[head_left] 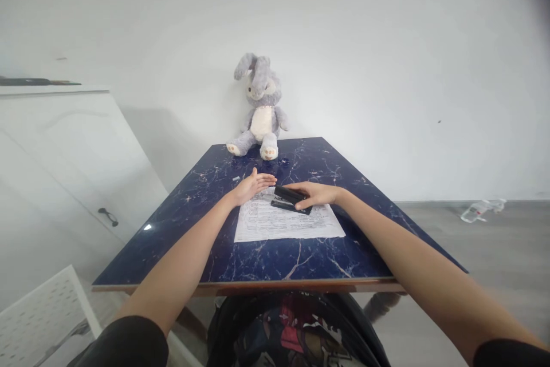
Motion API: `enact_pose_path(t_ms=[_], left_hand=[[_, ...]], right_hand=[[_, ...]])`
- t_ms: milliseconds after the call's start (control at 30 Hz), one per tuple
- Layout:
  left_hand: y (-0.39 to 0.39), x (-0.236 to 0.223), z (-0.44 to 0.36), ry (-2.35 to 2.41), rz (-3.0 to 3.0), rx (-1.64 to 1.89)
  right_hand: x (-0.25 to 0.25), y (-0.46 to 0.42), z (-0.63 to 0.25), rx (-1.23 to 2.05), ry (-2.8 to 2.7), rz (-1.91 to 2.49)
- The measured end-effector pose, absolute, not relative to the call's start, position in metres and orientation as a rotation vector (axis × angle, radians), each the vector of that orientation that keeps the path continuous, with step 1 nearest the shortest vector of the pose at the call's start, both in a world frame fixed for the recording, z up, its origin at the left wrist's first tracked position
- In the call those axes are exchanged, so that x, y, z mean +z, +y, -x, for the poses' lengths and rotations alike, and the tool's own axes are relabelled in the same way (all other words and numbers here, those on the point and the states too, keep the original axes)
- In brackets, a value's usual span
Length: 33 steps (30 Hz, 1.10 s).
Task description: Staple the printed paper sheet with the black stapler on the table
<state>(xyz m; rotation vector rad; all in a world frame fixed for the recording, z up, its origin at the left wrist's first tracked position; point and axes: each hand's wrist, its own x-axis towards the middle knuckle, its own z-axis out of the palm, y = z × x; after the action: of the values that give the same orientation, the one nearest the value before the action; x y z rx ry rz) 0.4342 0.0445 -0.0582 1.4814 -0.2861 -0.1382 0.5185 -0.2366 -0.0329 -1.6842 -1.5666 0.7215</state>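
1. Two bare hands over a dark blue marbled tabletop (266,261). The right hand (317,194) is wrapped around a black stapler (292,193), fingers over the top and thumb lower down, probably because that grips both halves at once.
2. The stapler is above the printed paper (281,228), mouth end pointing left. Holding it by the back end seems to keep that mouth clear of fingers. Can't tell if any paper sits in the gap.
3. Left hand (255,185): nothing in it, fingers stretched out, just beside the stapler's front. Can't tell whether it touches the paper.
4. Paper's lying flat near the middle, I'd guess so both arms reach it easily.
5. Stuffed rabbit (262,121) sits upright at the far edge, by the wall (365,69), which likely keeps it out of the way.
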Motion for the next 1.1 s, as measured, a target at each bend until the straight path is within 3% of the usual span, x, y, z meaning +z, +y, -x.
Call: enact_pose_path(t_ms=[367,833,967,1100], left_hand=[[0.041,-0.049,-0.429,-0.242,-1.419,-0.024],[0.029,-0.058,-0.433,-0.017,-1.283,-0.076],[0.031,-0.060,-0.435,-0.001,-1.316,-0.044],[0.035,-0.060,-0.436,0.068,-1.375,0.014]], right_hand=[[-0.028,-0.227,-0.508,0.214,-1.699,1.834],[-0.039,-0.206,-0.497,-0.899,-1.949,2.184],[-0.043,-0.199,-0.491,-0.979,-1.976,2.176],[-0.047,-0.198,-0.493,-0.786,-1.840,2.205]])
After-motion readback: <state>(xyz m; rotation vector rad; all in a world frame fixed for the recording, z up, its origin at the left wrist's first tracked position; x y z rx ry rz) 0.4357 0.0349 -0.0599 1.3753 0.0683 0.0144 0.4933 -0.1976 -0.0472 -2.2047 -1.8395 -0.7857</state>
